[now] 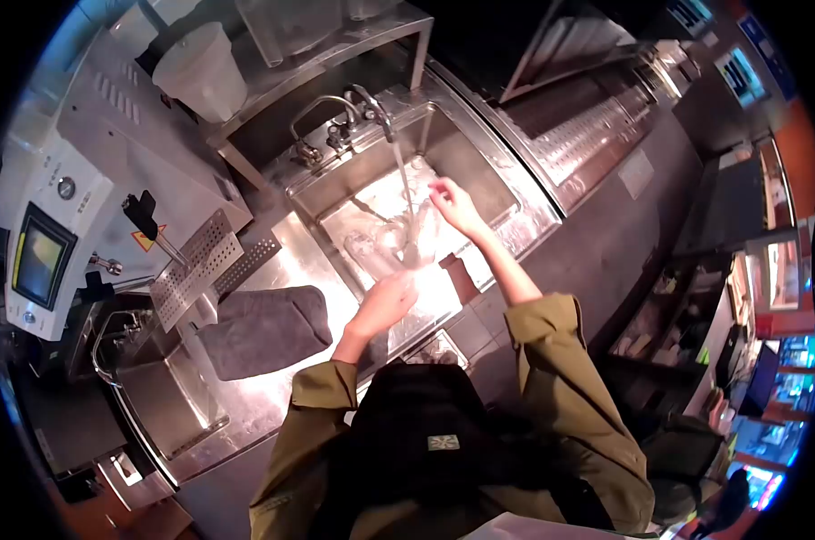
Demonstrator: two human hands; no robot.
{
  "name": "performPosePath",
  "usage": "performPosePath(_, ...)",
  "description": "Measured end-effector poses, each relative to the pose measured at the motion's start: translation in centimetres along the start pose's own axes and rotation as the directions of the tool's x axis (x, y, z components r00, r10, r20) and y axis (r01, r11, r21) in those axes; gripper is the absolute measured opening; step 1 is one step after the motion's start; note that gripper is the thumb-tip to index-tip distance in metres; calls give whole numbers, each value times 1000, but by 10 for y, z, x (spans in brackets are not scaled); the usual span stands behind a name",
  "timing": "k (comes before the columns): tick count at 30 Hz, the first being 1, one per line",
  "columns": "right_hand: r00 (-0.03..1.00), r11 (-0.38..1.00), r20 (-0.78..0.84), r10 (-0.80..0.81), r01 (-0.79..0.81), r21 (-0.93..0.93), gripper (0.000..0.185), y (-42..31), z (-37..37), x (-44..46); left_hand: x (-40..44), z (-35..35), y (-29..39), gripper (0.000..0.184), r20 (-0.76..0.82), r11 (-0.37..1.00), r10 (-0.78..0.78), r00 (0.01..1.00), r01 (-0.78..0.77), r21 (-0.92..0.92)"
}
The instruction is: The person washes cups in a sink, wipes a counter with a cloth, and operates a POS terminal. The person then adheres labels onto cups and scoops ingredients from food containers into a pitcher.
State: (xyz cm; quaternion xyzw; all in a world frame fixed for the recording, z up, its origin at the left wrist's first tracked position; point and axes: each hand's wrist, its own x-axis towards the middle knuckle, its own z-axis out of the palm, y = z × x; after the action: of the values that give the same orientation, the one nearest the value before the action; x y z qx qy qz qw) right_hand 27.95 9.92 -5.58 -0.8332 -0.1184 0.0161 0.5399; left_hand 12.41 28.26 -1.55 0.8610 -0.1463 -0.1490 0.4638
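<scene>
My left hand [386, 304] is at the near edge of the steel sink [482, 170], fingers curled round a clear see-through container [418, 256]. Glare washes out the container's outline. To the right of the falling water, my right hand [456, 207] is raised over the basin with its fingers bent together. What those fingers hold, if anything, I cannot make out. From the faucet [389, 131] a thin stream of water [403, 175] runs down between my hands. Another clear vessel [364, 253] lies in the bright basin, left of the stream.
A dark grey cloth [268, 332] lies on the steel counter, left of the sink. Beyond it are a perforated metal plate [195, 270], a machine with a screen [43, 256] and a smaller sink [175, 403]. A white bucket [201, 72] stands on the shelf above.
</scene>
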Motion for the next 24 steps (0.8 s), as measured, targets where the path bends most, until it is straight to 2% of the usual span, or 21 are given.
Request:
performPosePath(1,997,995,18,78,-77,-64,24,10,10,33,15,-8,-6,28,-44,994,70,997,-66,87)
performPosePath(2,998,996,-12,59,-60,-59,25,18,26,59,28,-13,-14,28,-53,998,21,998,-18,57)
performPosePath(3,998,999,60,33,-35,20,25,42,44,87,41,-13,-25,28,-60,999,-31,998,33,29)
performPosePath(5,923,934,267,276,-324,154,26,46,70,117,61,-9,-54,28,-60,989,-142,988,140,-46)
performPosePath(6,903,919,264,339,-378,110,19,50,80,121,68,-6,-73,27,-53,977,-198,979,193,-93)
performPosePath(7,916,955,270,295,-279,-98,26,51,80,121,71,-6,-83,27,-45,959,-252,967,244,-141)
performPosePath(8,926,942,289,245,-156,-297,34,54,76,119,72,-6,-93,27,-76,965,-220,972,206,-163)
performPosePath(9,928,879,320,192,-18,-477,43,51,70,114,75,-7,-102,27,-63,965,-260,964,257,-50)
performPosePath(10,862,806,396,316,-24,-591,48,27,55,107,80,-6,-112,27,-51,950,-304,951,307,61)
performPosePath(11,838,704,430,336,80,-706,47,25,45,99,87,-6,-116,28,-50,920,-348,936,351,173)
performPosePath(12,816,582,458,353,192,-790,47,26,32,96,89,-2,-109,30,-220,862,-467,857,496,105)
performPosePath(15,811,795,584,-50,386,-468,50,32,-28,95,105,2,-107,33,-222,794,-594,773,607,-10)
performPosePath(16,768,980,641,-4,130,-151,47,39,-40,105,110,10,-113,33,-214,767,-630,746,641,-23)
performPosePath(17,708,968,706,20,-191,164,44,46,-50,114,115,20,-124,33,-215,753,-648,730,657,-37)
performPosePath(18,576,730,789,213,-631,263,33,59,-55,124,118,35,-140,32,-209,738,-667,715,673,-49)
performPosePath(19,682,910,603,415,-317,-268,26,79,-48,125,119,41,-142,31,-204,725,-681,703,687,-53)
performPosePath(20,710,764,681,180,336,-551,25,101,-53,123,117,49,-142,32,-174,698,-699,693,715,41)
performPosePath(22,645,581,761,-68,646,-495,22,81,-58,117,128,51,-131,33,-133,638,-726,675,733,235)
performPosePath(23,710,862,697,-94,409,-300,20,52,-56,108,134,56,-129,33,-101,614,-738,667,727,309)
performPosePath(24,704,925,684,-193,363,-113,16,25,-55,98,141,62,-131,33,-81,602,-744,663,718,351)
